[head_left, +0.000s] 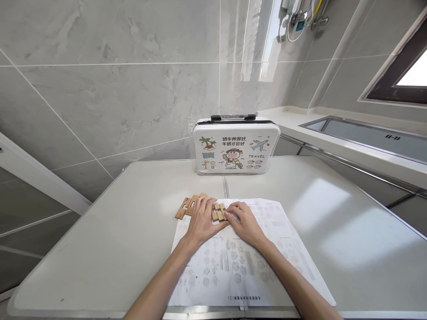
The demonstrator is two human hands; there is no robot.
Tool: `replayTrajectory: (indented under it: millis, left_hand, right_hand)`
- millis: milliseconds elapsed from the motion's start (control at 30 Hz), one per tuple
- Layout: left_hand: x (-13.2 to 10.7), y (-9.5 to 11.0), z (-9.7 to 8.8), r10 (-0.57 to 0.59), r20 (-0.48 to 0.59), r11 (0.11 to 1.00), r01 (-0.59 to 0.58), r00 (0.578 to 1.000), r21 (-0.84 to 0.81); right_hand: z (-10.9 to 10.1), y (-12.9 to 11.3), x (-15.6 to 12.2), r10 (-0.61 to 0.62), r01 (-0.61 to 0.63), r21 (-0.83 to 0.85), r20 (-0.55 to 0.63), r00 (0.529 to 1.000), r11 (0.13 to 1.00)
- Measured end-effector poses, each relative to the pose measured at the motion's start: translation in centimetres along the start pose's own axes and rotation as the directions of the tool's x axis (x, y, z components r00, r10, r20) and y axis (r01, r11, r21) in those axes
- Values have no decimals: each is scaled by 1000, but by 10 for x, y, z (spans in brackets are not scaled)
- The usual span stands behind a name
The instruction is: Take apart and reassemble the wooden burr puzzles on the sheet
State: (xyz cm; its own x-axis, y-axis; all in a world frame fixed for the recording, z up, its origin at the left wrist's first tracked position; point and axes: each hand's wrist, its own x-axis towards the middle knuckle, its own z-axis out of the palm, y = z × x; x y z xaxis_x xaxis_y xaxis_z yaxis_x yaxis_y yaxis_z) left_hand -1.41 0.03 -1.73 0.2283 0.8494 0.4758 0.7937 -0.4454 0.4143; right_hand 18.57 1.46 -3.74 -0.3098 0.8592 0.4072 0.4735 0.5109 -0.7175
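Observation:
Small notched wooden puzzle pieces [218,212] sit together between my two hands, above a printed paper sheet [233,284]. My left hand [203,218] grips them from the left, its fingers curled at their far side and its thumb stretched along the near edge. At their right side, my right hand [244,223] is closed, thumb and fingertips pressed on the end piece. More flat wooden pieces with cut-outs [183,209] lie in a slanted row just left of my left hand, which partly hides them.
A white folding table [110,249] with a centre seam carries the sheet. Behind it stands a white printed case [236,149] with a black handle, wrapped in clear plastic, near the grey tiled wall [116,98]. To the right runs a counter with a sink [367,138].

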Motion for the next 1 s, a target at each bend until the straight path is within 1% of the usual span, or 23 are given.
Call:
replayTrajectory:
  millis: [100, 233, 300, 400, 500, 633, 733, 833, 900, 1000]
  left_hand:
    - [1, 3, -1, 5, -21, 1000, -4, 1000, 14]
    - [1, 6, -3, 9, -39, 999, -8, 999, 37]
    - [2, 7, -4, 17, -41, 999, -16, 999, 40]
    - [2, 6, -5, 19, -52, 999, -17, 998, 50]
    - [1, 4, -4, 1, -72, 998, 3, 997, 58]
    - [1, 5, -3, -26, -104, 997, 33, 994, 67]
    - [1, 11, -5, 0, -107, 999, 5, 994, 45]
    - [-2, 18, -6, 71, -45, 997, -72, 996, -25]
    - [-6, 21, -3, 136, 43, 988, -132, 990, -80]
    - [-13, 23, 4, 213, 189, 973, -191, 959, -127]
  right_hand:
    - [-1, -2, 0, -66, 66, 11, 57, 996, 998]
    - [-2, -4, 0, -101, 98, 40, 87, 991, 994]
    - [-2, -5, -1, -94, 90, 49, 80, 992, 995]
    - [-2, -5, -1, -49, 45, 62, 65, 997, 997]
    - [-2, -5, 0, -15, 11, 68, 63, 998, 998]
    - [-4, -7, 0, -2, -2, 74, 62, 998, 997]
    - [-5, -8, 0, 9, -14, 72, 62, 998, 997]
    - [-5, -8, 0, 11, -15, 73, 50, 999, 997]
    - [-4, -6, 0, 16, -19, 73, 49, 999, 997]
    - [-3, -3, 0, 49, -53, 68, 67, 997, 996]
